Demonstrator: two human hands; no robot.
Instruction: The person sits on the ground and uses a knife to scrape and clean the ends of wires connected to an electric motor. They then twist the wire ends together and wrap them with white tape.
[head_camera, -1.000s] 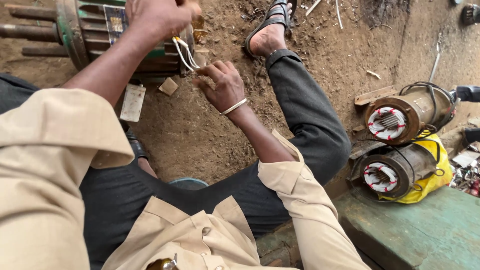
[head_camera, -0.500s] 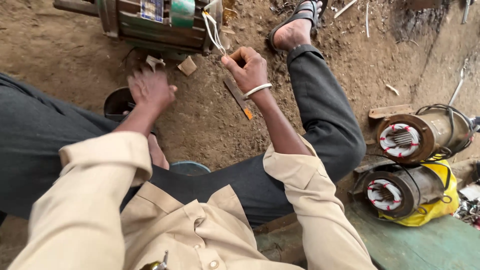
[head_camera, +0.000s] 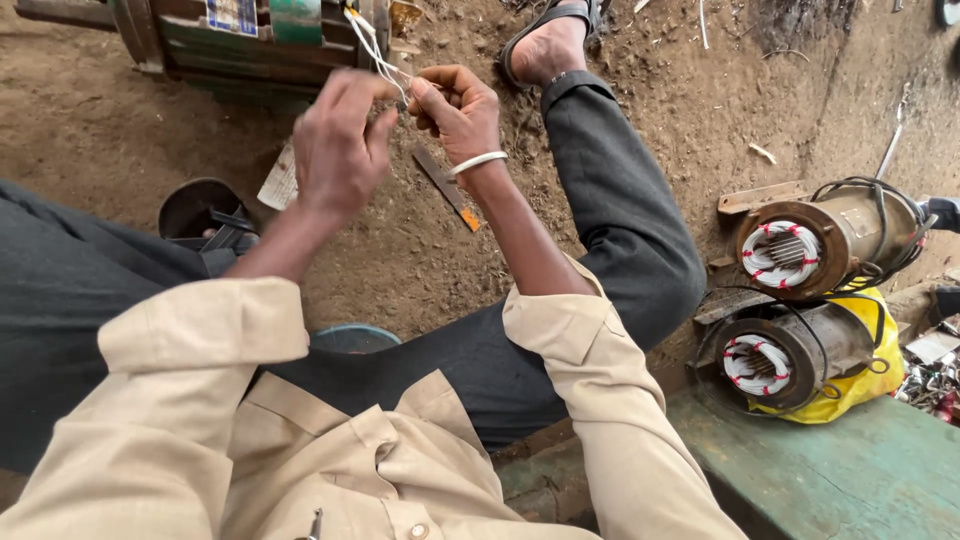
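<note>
The thin white wires (head_camera: 378, 62) run from the end of the green motor (head_camera: 250, 40) at twelve o'clock down to both my hands, which now meet on them. Half a second ago my left hand (head_camera: 338, 150) was down by the ground at nine o'clock; it has come up, and its fingers are pinched shut on the wire ends beside my right hand (head_camera: 458, 110), whose fingers are closed on the same strands as before. With both hands on the leads I judge I am at the stage of working the ends together. Below my hands, at six o'clock, a flat blade with an orange tip (head_camera: 445, 186) lies on the dirt floor. At nine o'clock sits a dark round tin (head_camera: 195, 208). Well apart at three o'clock, two wound stators (head_camera: 800, 300) rest by the green worktop (head_camera: 850, 480).
</note>
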